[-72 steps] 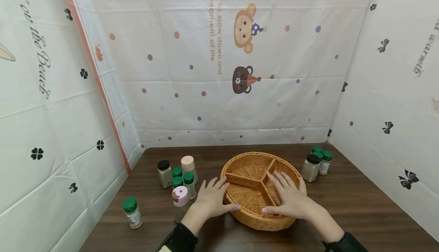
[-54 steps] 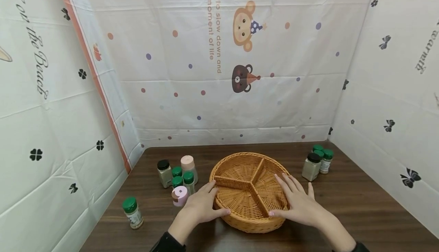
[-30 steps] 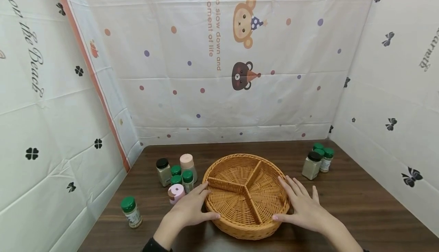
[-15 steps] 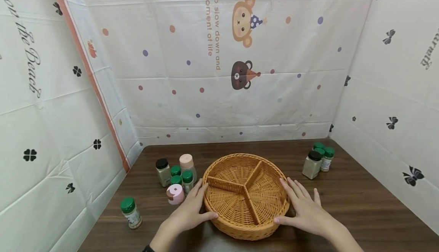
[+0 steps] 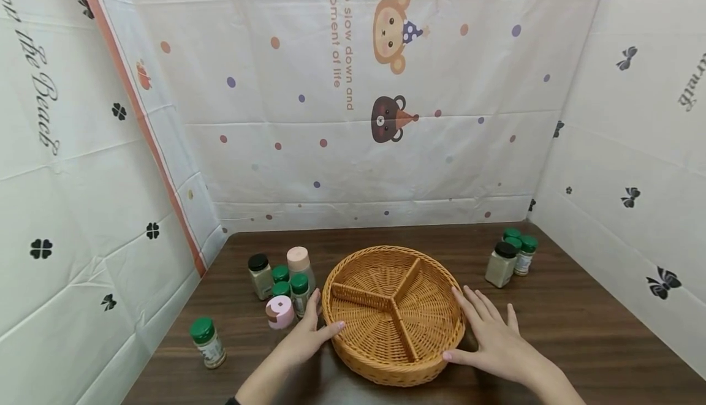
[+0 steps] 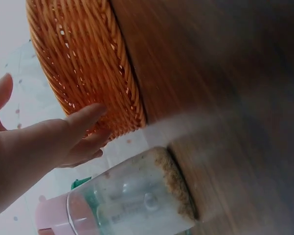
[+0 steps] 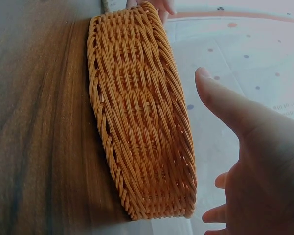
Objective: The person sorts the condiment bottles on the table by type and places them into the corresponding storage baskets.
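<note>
- Over the past couple of seconds, the round wicker basket (image 5: 380,372) has shifted left and a little nearer me across the desk (image 5: 573,325).
- It sits flat before me, between my hands.
- My left hand (image 5: 300,340), fingers spread, is at its left rim, near a pink-lidded jar (image 6: 137,196); I grip nothing.
- My right hand (image 5: 499,342), also spread wide, is at the right rim, holding nothing; I cannot tell how firmly either hand touches.
- I judge it light, fairly stiff and grippy, best taken by opposite sides of the rim.
- Being round, it has no long axis; it opens upward, its three dividers (image 5: 393,301) running left, far right and towards me.
</note>
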Motion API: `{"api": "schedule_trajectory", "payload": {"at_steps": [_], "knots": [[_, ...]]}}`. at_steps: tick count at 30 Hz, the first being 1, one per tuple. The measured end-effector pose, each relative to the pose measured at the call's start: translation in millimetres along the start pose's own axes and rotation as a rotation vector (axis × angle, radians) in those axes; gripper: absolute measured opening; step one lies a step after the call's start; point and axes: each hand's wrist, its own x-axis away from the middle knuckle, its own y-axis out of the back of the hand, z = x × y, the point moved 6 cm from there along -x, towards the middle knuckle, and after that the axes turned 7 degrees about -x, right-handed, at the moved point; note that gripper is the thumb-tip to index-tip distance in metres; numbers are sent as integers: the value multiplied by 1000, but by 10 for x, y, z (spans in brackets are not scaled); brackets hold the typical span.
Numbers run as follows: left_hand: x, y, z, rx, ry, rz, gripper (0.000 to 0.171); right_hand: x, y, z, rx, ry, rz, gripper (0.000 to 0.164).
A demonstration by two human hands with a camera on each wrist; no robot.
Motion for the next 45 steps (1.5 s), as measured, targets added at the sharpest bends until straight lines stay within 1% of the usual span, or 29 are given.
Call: {"api": "schedule_trajectory", "payload": {"at_steps": [3, 5, 7, 10, 11, 14, 16, 18, 20, 23, 26, 29, 31, 35, 42, 44, 45], "knots": [[7, 12, 8, 13, 30, 14, 105, 3, -2, 9, -7, -2, 7, 108], [5, 11, 4, 21, 15, 29, 104, 3, -4, 13, -7, -6, 12, 107], [5, 16, -14, -19, -20, 30, 102, 0, -7, 15, -8, -12, 14, 108], [7, 26, -42, -135, -68, 7, 100, -8, -15, 16, -9, -17, 17, 107], [8, 34, -51, -196, -74, -7, 99, -10, -19, 18, -12, -17, 18, 107], [7, 59, -83, -378, -82, -51, 96, -18, -28, 24, -14, -9, 18, 107], [2, 69, -101, -466, -81, -64, 95, -22, -30, 30, -15, -3, 19, 107], [-7, 74, -114, -526, -81, -63, 93, -27, -27, 36, -9, 5, 16, 107], [-20, 74, -119, -560, -79, -54, 93, -34, -20, 42, -8, 13, 14, 106], [-37, 74, -112, -577, -75, -47, 94, -49, -12, 54, -4, 26, 9, 106], [-34, 73, -103, -550, -74, -45, 93, -56, -12, 65, -3, 35, 3, 107], [-2, 75, -95, -516, -79, -50, 92, -54, -21, 72, -1, 36, 3, 107], [31, 73, -107, -523, -93, -60, 89, -51, -22, 71, -3, 33, 5, 107], [102, 39, -168, -605, -121, -83, 80, -39, -12, 58, -10, 13, 14, 106], [211, -25, -268, -833, -136, -152, 66, -37, -2, 59, -28, 8, 18, 105], [225, -29, -271, -866, -152, -158, 64, -38, -2, 62, -27, 8, 15, 105], [228, -27, -264, -867, -156, -157, 64, -38, -1, 61, -28, 5, 15, 105]]}}
